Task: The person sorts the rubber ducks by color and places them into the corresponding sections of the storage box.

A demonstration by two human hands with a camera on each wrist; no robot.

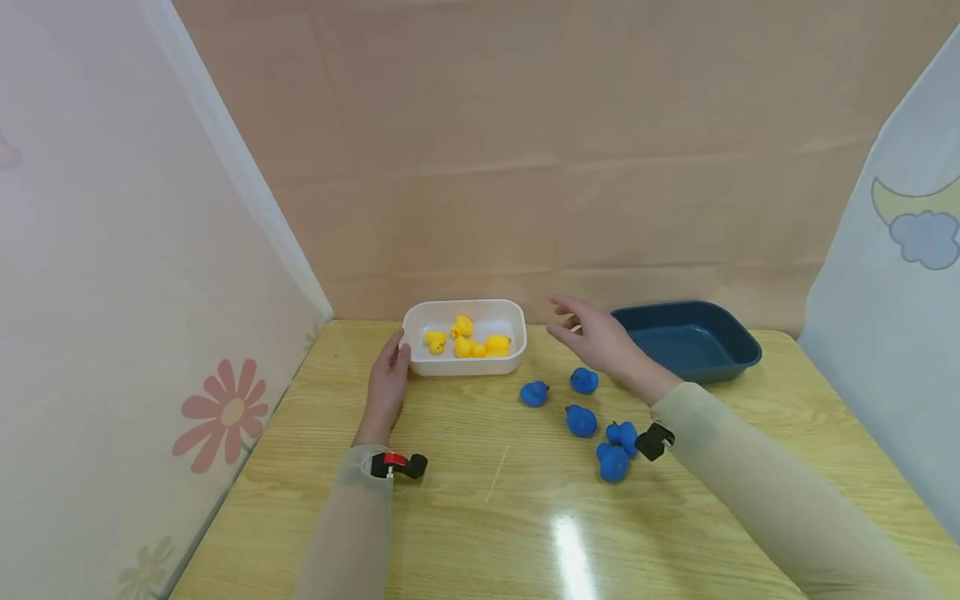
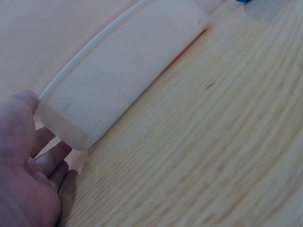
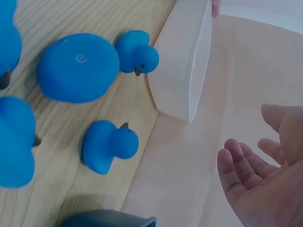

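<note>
My left hand (image 1: 387, 383) rests against the left end of a white plastic tray (image 1: 465, 367), thumb near its front corner. In the left wrist view, the thumb touches the tray's rim and the fingers lie against its outer end. Inside the tray lie several small yellow rubber ducks (image 1: 462, 325). My right hand (image 1: 597, 337) hovers between the two trays, its fingers loosely bent with nothing between them. Just below it is a blue rubber duck (image 1: 584, 381), and another blue duck (image 1: 535, 393) sits near the white tray.
A dark blue tray (image 1: 686, 342) stands at the back right, behind my right forearm. More blue ducks (image 1: 613, 462) lie on the wooden table (image 1: 465, 517) near my right wrist, some touching. A draped backdrop (image 1: 480, 167) and patterned side cloths (image 1: 150, 250) enclose the table.
</note>
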